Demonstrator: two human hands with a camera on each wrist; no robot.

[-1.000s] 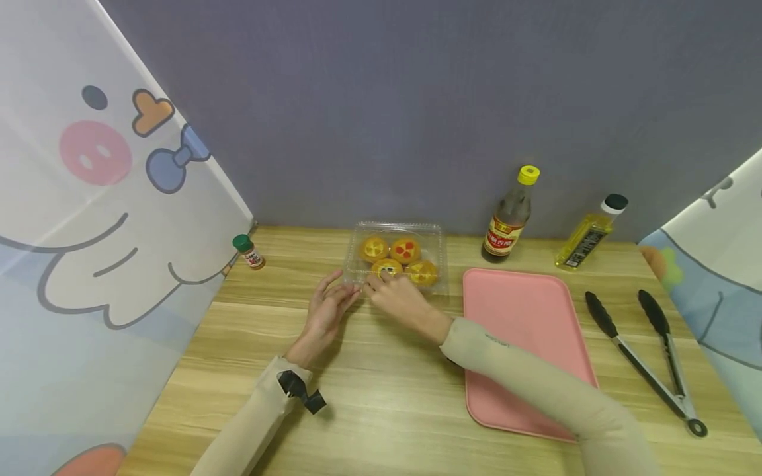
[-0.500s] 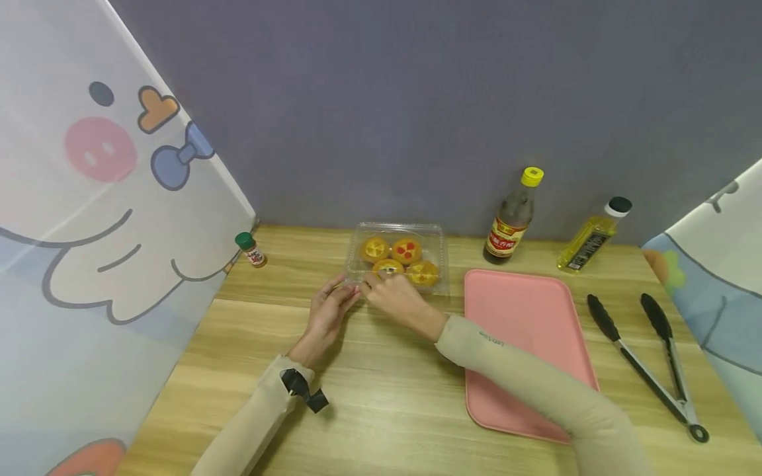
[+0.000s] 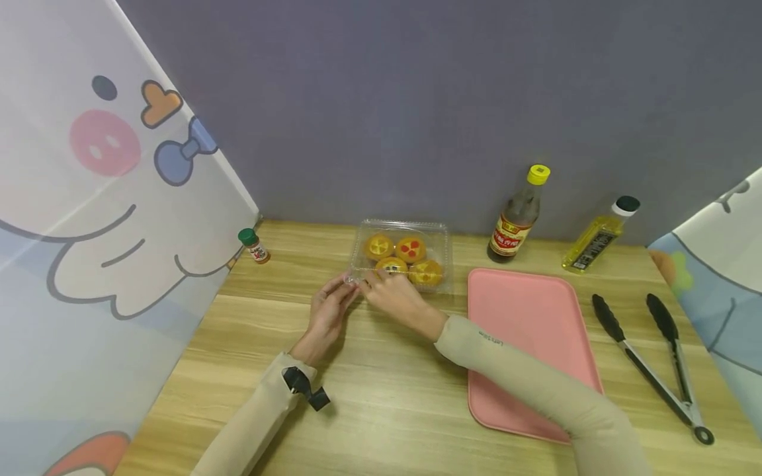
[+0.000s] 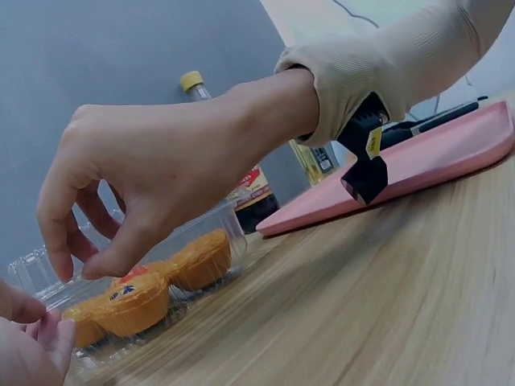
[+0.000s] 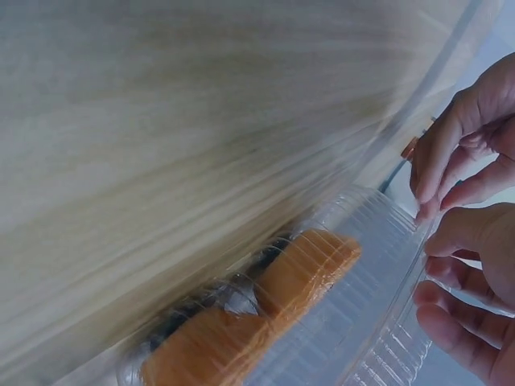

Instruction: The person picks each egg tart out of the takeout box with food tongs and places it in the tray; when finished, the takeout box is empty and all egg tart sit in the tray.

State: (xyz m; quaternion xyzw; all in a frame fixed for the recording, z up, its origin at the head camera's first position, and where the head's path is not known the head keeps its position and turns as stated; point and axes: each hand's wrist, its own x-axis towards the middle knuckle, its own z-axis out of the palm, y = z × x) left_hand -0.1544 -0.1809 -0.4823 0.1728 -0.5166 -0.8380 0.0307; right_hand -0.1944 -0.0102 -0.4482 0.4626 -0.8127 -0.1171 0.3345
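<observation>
A clear plastic clamshell box (image 3: 443, 254) stands near the back of the table, its lid over several round orange-yellow tarts (image 3: 412, 250). Both hands meet at its front left corner. My left hand (image 3: 329, 314) comes from the left and pinches the box's edge between thumb and fingers. Coming across from the right, my right hand (image 3: 399, 299) has bent fingers and thumb at the same edge, just beside the left fingertips. In the right wrist view, thumb and fingers of the right hand (image 5: 475, 273) grip the clear rim (image 5: 410, 277). The right hand covers part of the box's front.
A pink tray (image 3: 524, 317) lies to the right, partly under the right sleeve. Behind it stand a dark sauce bottle (image 3: 512, 228) and a yellow oil bottle (image 3: 598, 235). Black-tipped tongs (image 3: 655, 377) lie spread at far right. A green-capped spice jar (image 3: 254, 248) stands at left.
The head view has shifted slightly, so everything sits a little further right. Both hands stay at the box's front left corner, with only small movements of the fingers.
</observation>
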